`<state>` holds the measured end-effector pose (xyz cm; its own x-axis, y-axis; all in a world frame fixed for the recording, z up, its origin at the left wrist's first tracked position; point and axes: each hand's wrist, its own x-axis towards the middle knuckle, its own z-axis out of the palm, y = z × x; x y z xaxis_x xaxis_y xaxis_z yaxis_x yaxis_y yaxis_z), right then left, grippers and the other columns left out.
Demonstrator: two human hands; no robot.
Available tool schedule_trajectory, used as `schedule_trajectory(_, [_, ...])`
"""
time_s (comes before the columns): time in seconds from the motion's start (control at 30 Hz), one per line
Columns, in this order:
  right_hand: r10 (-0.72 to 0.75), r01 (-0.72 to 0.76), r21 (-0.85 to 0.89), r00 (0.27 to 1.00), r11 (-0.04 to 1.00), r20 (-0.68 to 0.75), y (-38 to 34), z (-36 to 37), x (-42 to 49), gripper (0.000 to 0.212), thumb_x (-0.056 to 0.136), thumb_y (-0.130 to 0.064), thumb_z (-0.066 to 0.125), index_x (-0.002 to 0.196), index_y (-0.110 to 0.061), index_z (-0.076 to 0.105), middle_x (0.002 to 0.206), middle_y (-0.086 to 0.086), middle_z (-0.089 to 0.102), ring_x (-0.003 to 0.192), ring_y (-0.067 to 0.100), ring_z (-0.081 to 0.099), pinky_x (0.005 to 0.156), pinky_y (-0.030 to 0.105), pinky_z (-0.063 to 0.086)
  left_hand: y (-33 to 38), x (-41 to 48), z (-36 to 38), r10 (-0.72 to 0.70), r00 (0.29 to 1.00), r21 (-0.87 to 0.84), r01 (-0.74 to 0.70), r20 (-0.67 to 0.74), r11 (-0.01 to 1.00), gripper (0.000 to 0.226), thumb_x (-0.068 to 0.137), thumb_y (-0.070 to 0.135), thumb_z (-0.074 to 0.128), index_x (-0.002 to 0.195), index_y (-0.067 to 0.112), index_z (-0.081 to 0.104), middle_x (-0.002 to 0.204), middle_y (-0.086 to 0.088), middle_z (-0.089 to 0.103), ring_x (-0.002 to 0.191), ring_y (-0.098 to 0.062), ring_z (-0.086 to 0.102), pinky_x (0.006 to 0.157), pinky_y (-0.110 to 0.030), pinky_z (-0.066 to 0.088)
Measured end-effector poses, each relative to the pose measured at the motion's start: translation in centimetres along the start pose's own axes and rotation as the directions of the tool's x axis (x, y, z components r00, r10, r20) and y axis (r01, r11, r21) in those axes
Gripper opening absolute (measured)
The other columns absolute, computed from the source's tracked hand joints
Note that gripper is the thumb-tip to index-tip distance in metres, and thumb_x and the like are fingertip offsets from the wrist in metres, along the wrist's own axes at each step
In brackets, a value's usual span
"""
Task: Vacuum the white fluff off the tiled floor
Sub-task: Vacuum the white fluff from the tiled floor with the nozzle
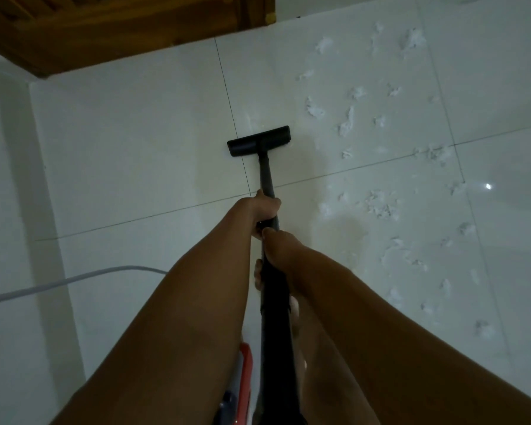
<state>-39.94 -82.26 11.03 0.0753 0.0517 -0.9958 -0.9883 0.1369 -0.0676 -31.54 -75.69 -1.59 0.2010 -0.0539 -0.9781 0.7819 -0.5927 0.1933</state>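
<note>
Head view: the left hand (265, 207) wraps its fingers round the long black vacuum wand (267, 176), and the right hand (278, 248) grips the same wand just behind it, nearer the body. The wand runs forward to a flat black floor nozzle (258, 141) resting on the glossy white tiled floor (135, 148). Scattered tufts of white fluff (347, 124) lie to the nozzle's right, the nearest just beside it. A red vacuum body (245, 375) shows between the forearms, a grey cord (59, 282) trails left, and brown wooden furniture (120, 26) stands at the top.

Left hand (265, 208) ahead, right hand (278, 246) behind — gripping wand (265, 174).
</note>
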Motion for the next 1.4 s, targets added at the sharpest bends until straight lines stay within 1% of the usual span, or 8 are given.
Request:
schedule_trajectory(0.13, [0.084, -0.088, 0.081, 0.996, 0.993, 0.042, 3.1, -0.7, -1.1, 0.034, 0.104, -0.035, 0.036, 0.131, -0.017, 0.047, 0.06, 0.008, 0.048, 0.032, 0.016, 0.045, 0.041, 0.023, 0.049, -2.3, -0.6, 2.2, -0.017, 1.0, -0.026, 0.017, 0.013, 1.0, 0.064, 0.107, 0.03, 0.047, 0.163, 0.031, 0.015, 0.139, -0.027, 0.057, 0.12, -0.039, 0.066, 0.099, -0.056, 0.058])
schedule_trajectory(0.63, [0.069, -0.075, 0.066, 0.993, 0.995, 0.093, 13.9, -3.9, -2.1, 0.02, 0.102, -0.033, 0.039, 0.109, -0.016, 0.046, 0.063, 0.009, 0.048, 0.027, 0.016, 0.046, 0.041, 0.023, 0.048, -10.4, -3.6, 10.0, -0.031, 1.0, -0.056, 0.031, 0.007, 0.998, 0.065, 0.106, 0.03, 0.048, 0.162, 0.031, 0.015, 0.14, -0.028, 0.057, 0.124, -0.041, 0.064, 0.103, -0.057, 0.055])
schedule_trajectory(0.77, [-0.014, 0.02, -0.08, 0.997, 0.997, 0.072, 19.7, -5.9, -1.6, 0.021, 0.103, -0.031, 0.036, 0.098, -0.015, 0.049, 0.071, 0.012, 0.054, 0.038, 0.019, 0.052, 0.05, 0.027, 0.051, -14.7, -3.0, 14.4, 0.002, 1.0, 0.019, -0.002, -0.014, 1.0, 0.087, 0.08, 0.043, 0.054, 0.16, 0.031, 0.021, 0.146, -0.024, 0.054, 0.13, -0.039, 0.061, 0.108, -0.056, 0.052])
schedule_trajectory(0.83, [-0.056, 0.061, -0.152, 0.998, 0.986, 0.04, 23.2, -7.2, -1.6, 0.027, 0.103, -0.03, 0.036, 0.107, -0.011, 0.055, 0.075, 0.012, 0.055, 0.05, 0.021, 0.053, 0.059, 0.031, 0.052, -17.5, -2.3, 17.1, 0.007, 1.0, 0.04, -0.006, -0.022, 0.999, 0.096, 0.071, 0.046, 0.051, 0.16, 0.032, 0.02, 0.148, -0.022, 0.053, 0.131, -0.039, 0.059, 0.11, -0.055, 0.05])
schedule_trajectory(1.0, [-0.029, 0.036, -0.128, 0.998, 0.991, 0.05, 31.2, -10.4, -3.7, 0.042, 0.107, -0.033, 0.034, 0.133, -0.006, 0.051, 0.062, 0.011, 0.05, 0.032, 0.018, 0.048, 0.036, 0.019, 0.046, -22.8, -5.2, 23.7, 0.031, 0.997, 0.079, -0.026, -0.065, 0.997, 0.07, 0.102, 0.039, 0.048, 0.164, 0.023, 0.017, 0.151, -0.022, 0.047, 0.132, -0.041, 0.055, 0.113, -0.054, 0.047])
schedule_trajectory(1.17, [-0.031, 0.04, -0.138, 0.997, 0.99, 0.07, 38.1, -12.5, -5.7, 0.034, 0.106, -0.028, 0.035, 0.092, -0.005, 0.056, 0.062, 0.008, 0.048, 0.046, 0.019, 0.046, 0.044, 0.026, 0.044, -27.4, -8.7, 28.8, 0.049, 0.997, 0.059, -0.045, -0.061, 0.997, 0.063, 0.109, 0.032, 0.043, 0.163, 0.017, 0.015, 0.147, -0.022, 0.05, 0.107, -0.032, 0.062, 0.083, -0.042, 0.056])
schedule_trajectory(1.23, [-0.009, 0.018, -0.136, 0.998, 0.991, 0.063, 40.4, -12.9, -6.3, 0.034, 0.106, -0.027, 0.034, 0.086, -0.007, 0.053, 0.061, 0.008, 0.049, 0.046, 0.019, 0.046, 0.046, 0.028, 0.044, -29.2, -9.9, 30.4, 0.025, 0.999, 0.002, -0.025, -0.039, 1.0, 0.063, 0.11, 0.032, 0.043, 0.164, 0.022, 0.013, 0.145, -0.023, 0.052, 0.111, -0.035, 0.064, 0.089, -0.047, 0.059])
schedule_trajectory(1.4, [0.015, -0.013, -0.088, 1.0, 0.996, 0.028, 45.2, -13.1, -5.9, 0.04, 0.103, -0.038, 0.033, 0.132, -0.014, 0.048, 0.065, 0.01, 0.053, 0.041, 0.02, 0.05, 0.047, 0.027, 0.047, -32.7, -11.8, 33.3, -0.025, 1.0, -0.074, 0.026, 0.014, 0.997, 0.064, 0.108, 0.031, 0.045, 0.163, 0.029, 0.013, 0.138, -0.025, 0.056, 0.118, -0.04, 0.066, 0.1, -0.056, 0.057])
